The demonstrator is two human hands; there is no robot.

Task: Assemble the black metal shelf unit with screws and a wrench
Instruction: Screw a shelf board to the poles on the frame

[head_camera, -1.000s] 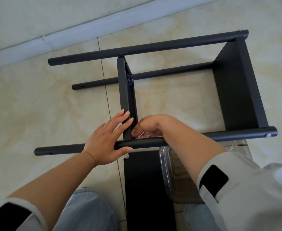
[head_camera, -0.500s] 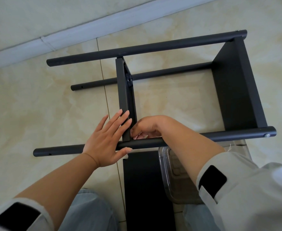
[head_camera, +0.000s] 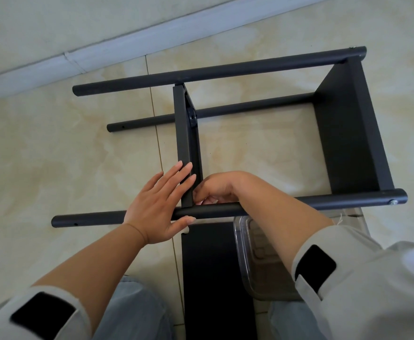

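Left hand [head_camera: 155, 207] flat against shelf panel [head_camera: 186, 153]; right hand [head_camera: 217, 188] curled beside it, contents unclear.

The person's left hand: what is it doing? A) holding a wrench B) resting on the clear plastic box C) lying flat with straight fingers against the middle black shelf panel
C: the left hand lies open, fingers straight on the middle black shelf panel, thumb under the near black metal tube.

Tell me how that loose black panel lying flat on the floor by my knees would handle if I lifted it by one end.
The loose black panel looks like flat metal, so probably stiff rather than floppy. Its matte finish should grip reasonably well. Being long and narrow, it would likely tip down at its far end.
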